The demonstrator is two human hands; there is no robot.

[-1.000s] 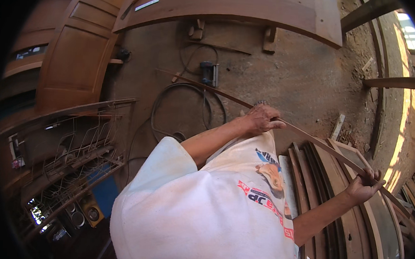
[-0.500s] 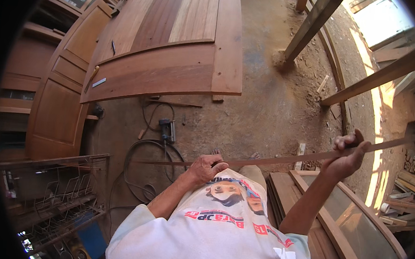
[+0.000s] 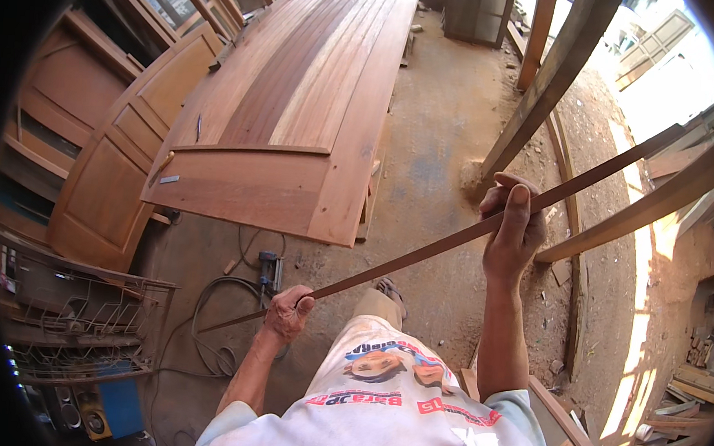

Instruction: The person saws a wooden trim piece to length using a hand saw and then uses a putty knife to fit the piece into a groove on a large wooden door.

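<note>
A long, thin wooden strip [image 3: 408,260] slants across in front of me, its far end raised to the right and its near end low on the left. My left hand [image 3: 288,313] is wrapped round it near the lower end. Farther up, my right hand [image 3: 515,231] grips it between thumb and fingers. Ahead of my hands lies a large wooden door [image 3: 240,190] with vertical boards of mixed brown tones. A short strip of moulding [image 3: 251,148] crosses its near part. On it are a dark pencil-like stick [image 3: 199,127], a wooden-handled tool [image 3: 167,161] and a small grey piece [image 3: 169,180].
A blue-grey power tool [image 3: 270,268] and a coiled hose [image 3: 203,328] lie on the floor, left. Panelled doors [image 3: 115,175] lean behind a wire rack [image 3: 94,309]. Wooden posts [image 3: 536,95] stand at the right, near scrap timber [image 3: 703,383]. A glazed frame [image 3: 561,432] lies lower right.
The strip has swung from nearly level to a steep slant, its right end lifted as my right hand moved up and leftward. My left hand shifted left and down. My view has turned and moved.
</note>
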